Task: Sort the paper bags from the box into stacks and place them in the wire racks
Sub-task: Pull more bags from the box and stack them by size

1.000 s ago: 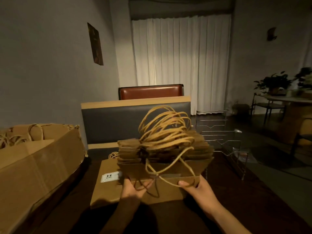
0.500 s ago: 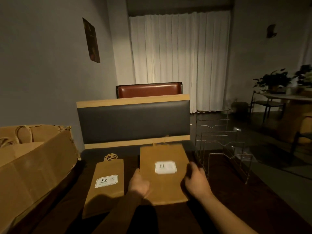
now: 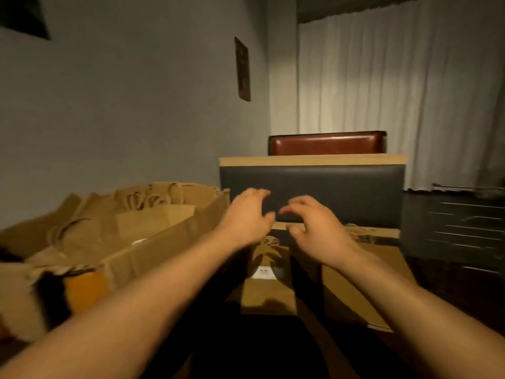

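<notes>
Paper bags [image 3: 153, 214] heaped in box [image 3: 164, 253] at tabletop's left edge; two flat stacks [image 3: 269, 294] laid mid-tabletop. Nothing held by left hand [image 3: 246, 217] or right hand [image 3: 317, 231]; fingers loosely curled. Bags judged light, floppy, easily creased; best gripped by both side edges.

walls: grey-blue [image 3: 123, 110] | curtain: white, lit [image 3: 396, 77] | seat back: dark, padded [image 3: 328, 184] | floor: possibly dark

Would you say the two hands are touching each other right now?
Apart: the head view shows dark seat back between the left hand and right hand.
</notes>
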